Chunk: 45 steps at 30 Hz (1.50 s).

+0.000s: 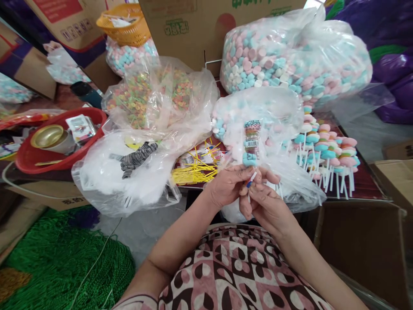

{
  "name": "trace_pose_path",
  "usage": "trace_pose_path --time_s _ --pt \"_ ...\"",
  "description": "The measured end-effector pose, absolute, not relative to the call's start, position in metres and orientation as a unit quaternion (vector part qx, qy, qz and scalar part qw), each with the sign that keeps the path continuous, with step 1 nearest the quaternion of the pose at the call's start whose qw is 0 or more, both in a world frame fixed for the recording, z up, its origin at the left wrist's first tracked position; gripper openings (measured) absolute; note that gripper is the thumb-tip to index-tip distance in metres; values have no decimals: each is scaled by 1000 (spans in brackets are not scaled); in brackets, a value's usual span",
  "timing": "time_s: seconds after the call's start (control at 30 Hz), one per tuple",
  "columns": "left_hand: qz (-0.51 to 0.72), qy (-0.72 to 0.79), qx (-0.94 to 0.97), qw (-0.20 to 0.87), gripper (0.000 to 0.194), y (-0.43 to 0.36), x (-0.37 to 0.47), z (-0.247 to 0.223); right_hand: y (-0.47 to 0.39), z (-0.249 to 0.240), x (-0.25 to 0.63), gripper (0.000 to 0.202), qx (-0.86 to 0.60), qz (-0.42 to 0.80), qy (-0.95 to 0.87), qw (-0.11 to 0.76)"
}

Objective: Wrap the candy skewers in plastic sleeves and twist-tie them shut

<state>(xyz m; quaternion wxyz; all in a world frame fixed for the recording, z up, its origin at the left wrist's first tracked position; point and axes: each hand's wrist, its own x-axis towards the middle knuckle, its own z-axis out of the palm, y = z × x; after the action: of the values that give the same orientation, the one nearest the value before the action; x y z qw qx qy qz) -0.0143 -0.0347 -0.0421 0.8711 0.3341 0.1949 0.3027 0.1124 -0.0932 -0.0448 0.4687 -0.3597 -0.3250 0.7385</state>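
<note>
A wrapped marshmallow lollipop (pixel 252 144) stands upright in front of me, its clear wrapper carrying a barcode label. Fingers of my left hand (pixel 227 185) are closed at the base of this wrapped lollipop, where the wrapper gathers around a white stick. My right hand (pixel 269 206) pinches the same spot from the other side. Something small and blue shows between the fingertips; I cannot make out what it is. Close by on the left lies a bundle of yellow twist ties (pixel 195 172). Several marshmallow lollipops (pixel 325 148) without visible wrappers stand at the right, sticks down.
Clear bags of pastel marshmallows (pixel 267 64) and ring-shaped gummies (pixel 155 92) fill the back. At left are a bag of white wrappers (pixel 97 172) with a striped grey cloth (pixel 139 159) on it, and a red basin (pixel 24 157). A cardboard box (pixel 361 245) sits low right.
</note>
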Motion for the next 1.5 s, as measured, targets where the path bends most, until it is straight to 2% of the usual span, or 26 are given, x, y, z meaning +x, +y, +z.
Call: trace_pose_path --time_s 0.13,0.3,0.5,0.7,0.77,0.83,0.93,1.0,1.07,1.17,1.3,1.4,1.5 --pt "353 220 312 854 35 -32 -17 -32 -93 -48 112 26 -398 679 -349 508" --pt "404 220 304 834 54 -34 -16 -19 -90 -55 111 24 -447 581 -422 533" --pt "435 286 363 773 35 -43 -8 -23 -95 -51 109 42 -487 522 -481 509" --pt "386 280 413 776 44 -46 -8 -34 -97 -43 103 49 -500 504 -485 510" --pt "396 284 405 773 42 -47 -9 -36 -96 -40 105 49 -501 510 -499 490" --pt "416 295 394 765 38 -46 -11 -36 -95 -35 112 49 -505 515 -539 435" --pt "458 319 406 724 33 -45 -16 -35 -92 -27 127 36 -540 468 -580 391" --pt "461 333 433 699 31 -46 -20 -34 -88 -23 137 23 -566 413 -554 449" --pt "432 330 447 711 34 -48 -22 -33 -80 -19 144 16 -560 382 -492 546" --pt "369 277 420 781 41 -53 -18 -34 -67 -13 147 28 -493 443 -423 618" --pt "319 223 372 843 46 -61 -6 -37 -59 -8 137 49 -443 578 -420 542" --pt "320 239 375 837 47 -62 -3 -37 -61 -9 129 52 -447 591 -402 539" --pt "325 255 394 821 36 -59 -9 -36 -62 -12 127 50 -443 574 -398 562"
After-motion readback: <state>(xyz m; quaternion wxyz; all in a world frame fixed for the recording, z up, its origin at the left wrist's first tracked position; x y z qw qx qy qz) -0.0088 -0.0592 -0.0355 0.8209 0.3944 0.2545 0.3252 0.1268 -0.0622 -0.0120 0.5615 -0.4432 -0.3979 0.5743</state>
